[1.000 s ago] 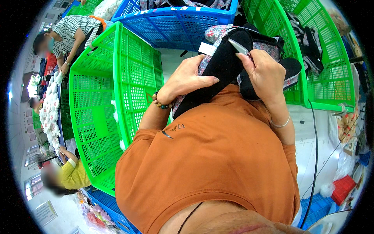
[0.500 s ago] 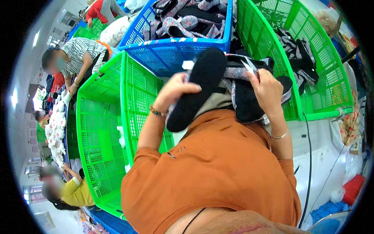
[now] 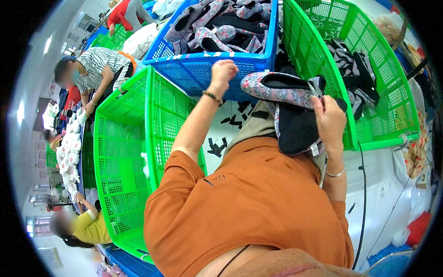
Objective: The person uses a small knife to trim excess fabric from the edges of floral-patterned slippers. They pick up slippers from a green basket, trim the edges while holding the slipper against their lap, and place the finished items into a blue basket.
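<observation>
My left hand (image 3: 224, 75) is raised in front of the blue crate, its fingers curled in, and nothing shows in it. My right hand (image 3: 330, 119) grips small silver snips (image 3: 316, 87), their blades pointing up by the slippers. Across my lap lies a grey floral slipper (image 3: 282, 92) with a black lining, its opening turned up. Under it is another slipper with its black sole (image 3: 297, 131) showing. A small white tag sticks out near my right wrist. The blue crate (image 3: 212, 57) ahead holds many floral slippers (image 3: 224, 34).
To my left stands a green crate (image 3: 121, 157); on my right another green crate (image 3: 318, 51) holds black and grey slippers. Black scraps (image 3: 216, 147) litter the floor between my knees and the left crate. A cable (image 3: 363, 198) runs down at right. Co-workers bend over white pieces at far left.
The black-soled slipper has left my left hand, which has moved up towards the blue crate. The grey floral slipper on my lap now shows its opening. My right hand has lowered slightly.
</observation>
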Demonstrator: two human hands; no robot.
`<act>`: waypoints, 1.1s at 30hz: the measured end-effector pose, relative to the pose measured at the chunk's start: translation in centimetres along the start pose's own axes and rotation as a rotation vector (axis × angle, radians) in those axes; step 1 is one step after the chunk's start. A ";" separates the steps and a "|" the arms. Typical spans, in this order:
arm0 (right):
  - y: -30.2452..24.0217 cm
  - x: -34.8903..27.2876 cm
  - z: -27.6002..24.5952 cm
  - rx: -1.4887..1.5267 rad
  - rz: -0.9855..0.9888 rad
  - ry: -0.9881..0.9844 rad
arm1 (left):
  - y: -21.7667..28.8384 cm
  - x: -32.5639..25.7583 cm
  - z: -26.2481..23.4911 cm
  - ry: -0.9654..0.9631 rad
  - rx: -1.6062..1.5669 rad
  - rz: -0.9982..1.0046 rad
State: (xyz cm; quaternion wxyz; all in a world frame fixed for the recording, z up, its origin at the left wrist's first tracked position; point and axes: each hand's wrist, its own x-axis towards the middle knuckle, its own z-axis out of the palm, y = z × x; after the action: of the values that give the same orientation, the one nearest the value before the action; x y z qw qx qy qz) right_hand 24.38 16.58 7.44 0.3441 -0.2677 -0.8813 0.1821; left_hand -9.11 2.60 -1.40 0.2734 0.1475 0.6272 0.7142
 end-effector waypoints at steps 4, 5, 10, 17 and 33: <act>2.3 0.5 -0.1 -0.079 -0.014 0.051 | -1.4 -5.4 3.6 -0.177 0.285 0.230; 2.6 0.4 -0.5 -0.096 0.011 0.079 | -1.1 -6.4 4.9 -0.220 0.296 0.251; 4.8 0.3 -0.6 -0.164 0.094 0.150 | 2.3 -8.9 9.6 -0.365 0.864 0.628; 5.6 0.3 -1.2 -0.144 0.160 0.152 | 0.9 -7.7 16.8 -0.626 1.046 0.926; -1.2 -2.0 2.8 0.392 -0.068 -0.278 | 1.3 -17.9 8.5 -0.446 0.069 0.114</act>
State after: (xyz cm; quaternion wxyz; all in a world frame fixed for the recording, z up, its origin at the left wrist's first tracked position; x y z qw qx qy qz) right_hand 23.25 14.05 5.06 0.2706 -0.1382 -0.8766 0.3730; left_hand 9.77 -0.83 3.68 0.3594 0.3458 0.5661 0.6564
